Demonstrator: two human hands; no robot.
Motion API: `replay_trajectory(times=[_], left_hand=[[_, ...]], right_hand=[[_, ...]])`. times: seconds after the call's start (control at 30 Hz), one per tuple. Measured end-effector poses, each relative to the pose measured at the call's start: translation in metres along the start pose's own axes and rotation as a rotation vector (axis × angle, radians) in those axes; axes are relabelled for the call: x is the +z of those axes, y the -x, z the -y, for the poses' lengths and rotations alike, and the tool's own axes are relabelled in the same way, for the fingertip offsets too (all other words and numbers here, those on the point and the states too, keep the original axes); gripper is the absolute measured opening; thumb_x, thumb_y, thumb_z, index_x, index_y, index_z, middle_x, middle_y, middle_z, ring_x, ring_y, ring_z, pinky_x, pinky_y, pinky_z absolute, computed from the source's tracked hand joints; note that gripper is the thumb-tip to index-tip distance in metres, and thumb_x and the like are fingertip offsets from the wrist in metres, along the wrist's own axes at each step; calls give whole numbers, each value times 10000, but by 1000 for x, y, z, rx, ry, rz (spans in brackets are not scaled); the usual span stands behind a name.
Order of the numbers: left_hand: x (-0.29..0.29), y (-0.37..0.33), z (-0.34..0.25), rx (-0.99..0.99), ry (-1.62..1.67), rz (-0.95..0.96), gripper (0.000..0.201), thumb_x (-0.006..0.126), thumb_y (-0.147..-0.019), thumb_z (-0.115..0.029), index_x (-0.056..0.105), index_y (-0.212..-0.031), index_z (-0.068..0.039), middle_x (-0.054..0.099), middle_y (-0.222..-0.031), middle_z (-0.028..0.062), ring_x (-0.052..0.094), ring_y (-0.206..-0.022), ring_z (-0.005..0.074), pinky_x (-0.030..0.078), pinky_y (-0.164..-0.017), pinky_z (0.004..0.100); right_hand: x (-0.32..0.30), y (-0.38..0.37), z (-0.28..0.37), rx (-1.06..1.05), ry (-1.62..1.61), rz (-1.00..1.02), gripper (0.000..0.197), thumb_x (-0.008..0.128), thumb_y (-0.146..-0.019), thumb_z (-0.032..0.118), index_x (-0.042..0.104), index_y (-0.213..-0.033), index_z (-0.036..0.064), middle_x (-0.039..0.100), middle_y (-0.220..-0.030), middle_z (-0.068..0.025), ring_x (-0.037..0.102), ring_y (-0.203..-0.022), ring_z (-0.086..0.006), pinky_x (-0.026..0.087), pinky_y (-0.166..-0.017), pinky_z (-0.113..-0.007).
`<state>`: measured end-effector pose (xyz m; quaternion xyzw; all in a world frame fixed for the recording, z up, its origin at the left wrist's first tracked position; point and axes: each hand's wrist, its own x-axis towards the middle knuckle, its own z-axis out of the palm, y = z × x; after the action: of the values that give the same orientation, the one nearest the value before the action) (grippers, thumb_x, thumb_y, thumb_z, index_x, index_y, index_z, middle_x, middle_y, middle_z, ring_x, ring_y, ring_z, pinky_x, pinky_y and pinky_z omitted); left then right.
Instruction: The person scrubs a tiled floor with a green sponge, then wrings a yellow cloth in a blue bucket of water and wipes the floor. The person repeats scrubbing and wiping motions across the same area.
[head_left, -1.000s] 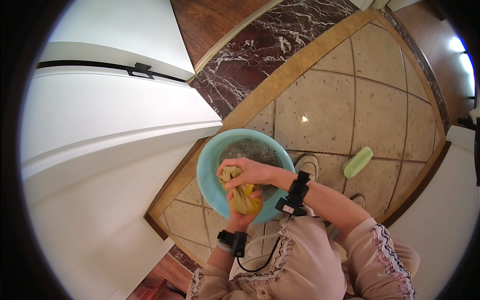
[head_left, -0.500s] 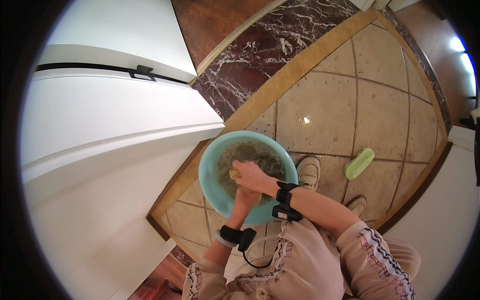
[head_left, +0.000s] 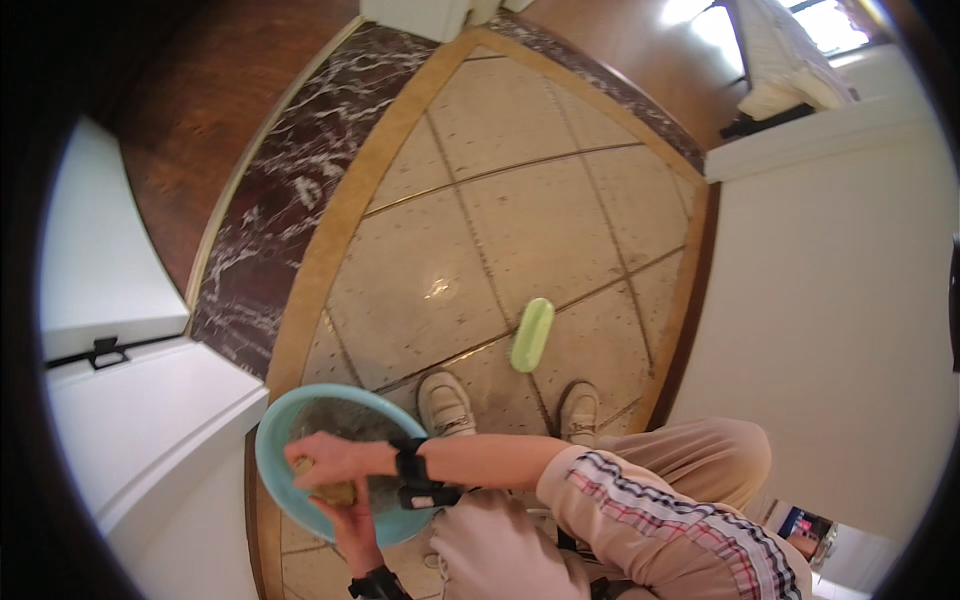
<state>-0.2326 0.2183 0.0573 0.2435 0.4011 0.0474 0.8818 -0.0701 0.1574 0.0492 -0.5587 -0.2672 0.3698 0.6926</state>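
Both hands are over a light blue basin (head_left: 266, 440) of murky, greyish water at the lower left. My right hand (head_left: 335, 458) is closed round a wet, crumpled yellow-brown thing (head_left: 338, 493), perhaps a cloth; its kind is not clear. From below, my left hand (head_left: 355, 524) grips the same thing, its fingers partly hidden by it and by my right hand. The thing is bunched between the two hands, over the basin.
A green scrubbing brush (head_left: 533, 336) lies on the tiled floor (head_left: 410, 250), right of the basin. My shoes (head_left: 446, 404) stand beside the basin. A white cabinet (head_left: 140, 400) borders the left, and a white wall (head_left: 800, 290) the right. Dark marble (head_left: 275, 215) edges the tiles.
The view has swung right, so basin and hands appear lower and further left. My hands still grip the yellow-brown thing, and more of it shows below my right hand.
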Motion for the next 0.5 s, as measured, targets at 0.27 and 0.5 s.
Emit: replay_trajectory(times=[0.27,0.5], left_hand=[[-3,-17,-17,219,115,-327,599,590,-991,-395,393,-1452,-67,462,-1434,58,460,-1302,187,368,-1095,341],[101,11,-11,721,-704,-684,596,645,-946,-166,372,-1438,31,429,-1444,171,435,-1329,277,336,-1127,430]], right_hand=[[21,-13,-1,256,-282,-156,342,667,-830,288,603,-963,-20,634,-862,-142,602,-818,-218,492,-732,-359],[24,-12,-7,711,-798,-87,326,630,-892,308,638,-1046,21,594,-834,-37,570,-814,-182,477,-719,-375]])
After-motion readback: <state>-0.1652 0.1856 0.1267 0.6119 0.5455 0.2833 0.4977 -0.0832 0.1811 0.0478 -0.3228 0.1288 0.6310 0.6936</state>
